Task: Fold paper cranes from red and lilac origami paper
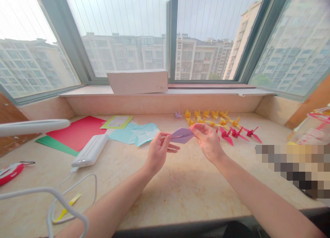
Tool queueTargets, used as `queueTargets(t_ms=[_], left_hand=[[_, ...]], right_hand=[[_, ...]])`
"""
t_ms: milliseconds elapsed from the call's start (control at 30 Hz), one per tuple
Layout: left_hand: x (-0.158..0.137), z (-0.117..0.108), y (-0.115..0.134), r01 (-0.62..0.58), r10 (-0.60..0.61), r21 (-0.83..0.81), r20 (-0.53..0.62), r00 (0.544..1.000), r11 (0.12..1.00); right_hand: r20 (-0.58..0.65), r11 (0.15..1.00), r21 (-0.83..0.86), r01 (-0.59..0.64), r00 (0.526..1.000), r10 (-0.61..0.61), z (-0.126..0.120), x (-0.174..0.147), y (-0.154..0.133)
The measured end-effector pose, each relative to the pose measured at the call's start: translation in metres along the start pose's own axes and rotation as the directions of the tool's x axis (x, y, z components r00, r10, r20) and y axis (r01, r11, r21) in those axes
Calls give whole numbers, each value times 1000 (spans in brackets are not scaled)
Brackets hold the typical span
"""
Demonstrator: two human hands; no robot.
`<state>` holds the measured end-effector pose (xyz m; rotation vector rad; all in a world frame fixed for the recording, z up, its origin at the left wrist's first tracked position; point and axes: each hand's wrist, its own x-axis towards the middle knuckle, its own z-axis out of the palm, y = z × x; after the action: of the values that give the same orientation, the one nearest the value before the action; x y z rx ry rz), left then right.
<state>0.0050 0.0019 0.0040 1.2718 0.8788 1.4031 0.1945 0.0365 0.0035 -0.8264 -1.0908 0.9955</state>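
A folded piece of purple origami paper is stretched between my two hands, raised above the counter. My left hand pinches its left point between thumb and index finger, the other fingers held out beneath. At the opposite point, the thumb and fingers of my right hand grip it. Behind my right hand stand several yellow paper cranes in rows, with several dark pink paper cranes just to its right. One small lilac paper crane sits left of the yellow ones.
Light blue paper, a red sheet, a green sheet and a yellow-green packet lie at left. Nearer are a white power bank and its cable. A white box stands on the windowsill. A clear container is at right.
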Motion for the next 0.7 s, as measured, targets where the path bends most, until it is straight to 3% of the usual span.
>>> queueTargets(t_ms=[133,333,467,600,700], left_hand=[[3,-2,0,-24,24,2,-60,998,1000],[4,-4,2,-40,39,-4,-113,993,999],[6,-5,4,-41,39,-16,-132,990,999],[8,-7,5,-9,-3,-73,-166,986,997],[6,-7,4,94,-117,-127,-187,975,987]], right_hand=[[-39,987,-140,77,996,-84,0,0,-5],[204,959,-283,30,979,29,-5,1,2],[227,939,-343,35,973,47,-5,2,4],[100,921,-360,148,988,-119,-5,0,3],[21,794,-489,361,915,-404,-7,-5,1]])
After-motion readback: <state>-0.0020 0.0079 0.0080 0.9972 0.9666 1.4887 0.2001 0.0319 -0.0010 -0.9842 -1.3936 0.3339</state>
